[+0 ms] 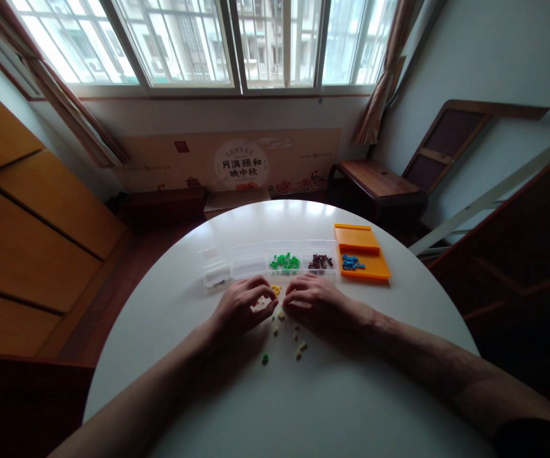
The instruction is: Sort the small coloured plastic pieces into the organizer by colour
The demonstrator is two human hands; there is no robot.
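Observation:
My left hand point(246, 302) is over the white table, its fingers curled and the thumb and fingertips brought close together. Across a narrow gap, my right hand point(320, 302) is curled the same way, fingertips facing the left hand's. Whatever either pinch may hold is too small or hidden to make out. Small yellow building bricks point(276, 289) lie just beyond the fingertips. Nearer to me are scattered pale yellow bricks point(303, 346) and one dark green brick point(265, 359).
A clear divided box point(249, 266) holds green bricks point(285, 261) and dark brown bricks point(321, 261) in separate compartments. On its right, an orange tray point(375, 270) holds blue bricks point(351, 262). The round white table point(170, 305) curves away toward a wooden chair point(380, 178) near the window.

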